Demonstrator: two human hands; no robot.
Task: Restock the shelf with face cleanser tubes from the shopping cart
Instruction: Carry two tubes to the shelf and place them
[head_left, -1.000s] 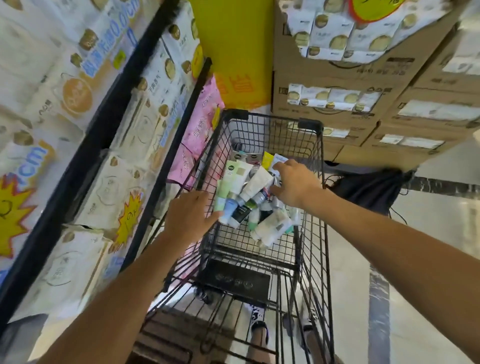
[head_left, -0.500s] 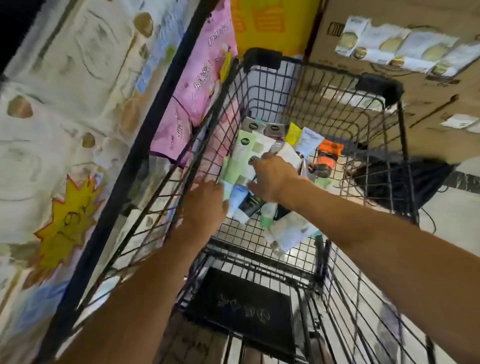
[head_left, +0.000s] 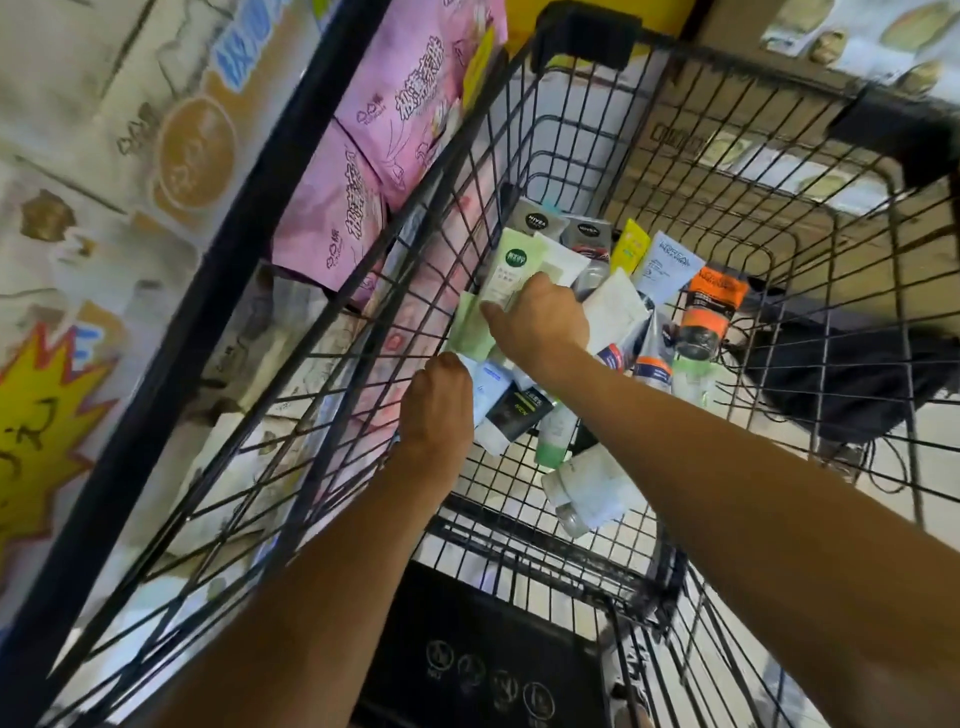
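Now hands (head_left: 537, 325) on cart's tubes (head_left: 511, 273)

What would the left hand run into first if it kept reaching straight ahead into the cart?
Most likely the pale green tube lying just beyond the left hand, whose fingertips already sit against the blue-and-white tube. Depth is hard to judge from this view.

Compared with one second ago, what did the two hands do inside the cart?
The right hand moved left across the pile onto the white tube with the green label and now grips it. The left hand went deeper, onto tubes at the cart's left side. The other tubes stayed put.
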